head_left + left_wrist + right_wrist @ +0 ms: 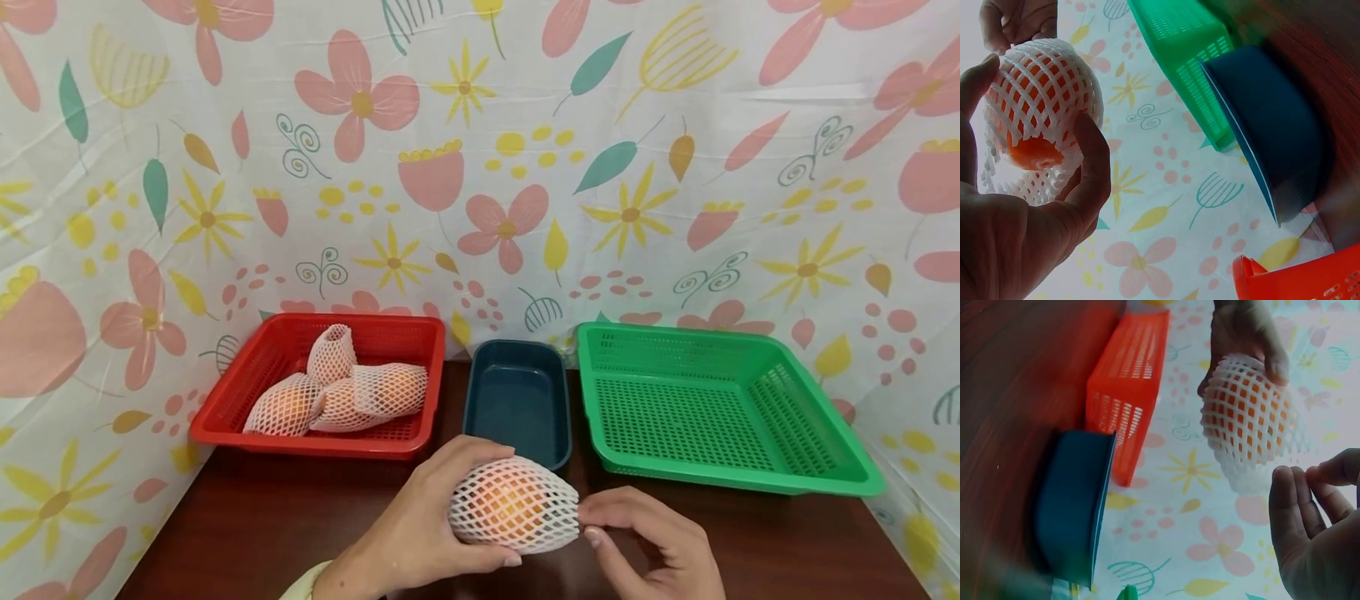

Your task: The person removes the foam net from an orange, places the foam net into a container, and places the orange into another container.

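Note:
My left hand (pixel 420 525) grips a round orange fruit (pixel 510 504) wrapped in a white foam net (pixel 558 500), thumb on the near side and fingers on the far side. At the net's right end, my right hand (pixel 656 542) pinches the edge between thumb and fingertips. Through the net's open end in the left wrist view, part of the bare orange fruit (pixel 1035 154) shows. The right wrist view has the fingertips (pixel 1284 478) right at the lower rim of the net (pixel 1250 478). Both hands are above the near part of the table.
A red basket (pixel 315 446) at the left holds several netted fruits (pixel 285 406). Behind the hands stands a dark blue tray (pixel 517 400), with a green basket (pixel 720 479) to its right. All stand on a dark brown table (pixel 247 517) before a flower-print cloth (pixel 525 108).

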A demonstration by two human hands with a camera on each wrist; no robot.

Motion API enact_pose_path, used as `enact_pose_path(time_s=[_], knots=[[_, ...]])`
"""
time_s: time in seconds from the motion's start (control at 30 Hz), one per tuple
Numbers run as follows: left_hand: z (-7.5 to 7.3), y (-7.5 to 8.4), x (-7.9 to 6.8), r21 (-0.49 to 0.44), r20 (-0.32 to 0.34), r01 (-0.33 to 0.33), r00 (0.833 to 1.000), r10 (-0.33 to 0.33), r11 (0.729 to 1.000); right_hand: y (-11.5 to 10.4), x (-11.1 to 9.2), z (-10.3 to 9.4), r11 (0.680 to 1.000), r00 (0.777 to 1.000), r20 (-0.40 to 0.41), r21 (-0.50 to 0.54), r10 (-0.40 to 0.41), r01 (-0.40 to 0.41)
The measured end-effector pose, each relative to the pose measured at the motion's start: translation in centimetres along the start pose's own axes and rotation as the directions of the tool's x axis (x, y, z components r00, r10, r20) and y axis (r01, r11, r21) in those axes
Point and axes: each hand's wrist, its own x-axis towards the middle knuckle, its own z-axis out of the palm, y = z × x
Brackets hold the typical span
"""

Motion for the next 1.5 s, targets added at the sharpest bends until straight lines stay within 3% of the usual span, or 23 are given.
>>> enact_pose_path(time_s=[0.27,0.57,0.73,1.07,1.23,1.5], knots=[[0.4,-0.1,0.1,-0.006,-0.006,-0.04,0.999,0.04,0.999,-0.1,-0.1,0.2,1.0,1.0,-0.013,0.012,0.005,-0.005],[0.4,-0.2,0.0,-0.041,0.004,0.011,1.0,-0.011,0.999,0.5,-0.2,0.8,0.987,0.996,-0.026,-0.137,-0.083,0.079],[0.5,-0.4,0.2,-0.088,0.013,0.004,1.0,-0.003,0.996,0.7,-0.3,0.8,0.951,0.99,0.011,-0.276,-0.141,0.139],[0.6,-0.8,0.2,-0.123,0.017,-0.039,0.999,0.041,0.992,1.0,-0.5,0.5,0.917,0.963,0.16,-0.305,-0.216,0.256],[0.7,-0.8,0.2,-0.125,0.022,-0.052,0.998,0.055,0.991,1.2,-0.4,0.6,0.898,0.945,0.19,-0.306,-0.267,0.316],[0.8,-0.7,0.3,-0.121,0.037,-0.059,0.997,0.064,0.991,1.6,0.5,1.4,0.84,0.906,0.223,-0.347,-0.359,0.418]])
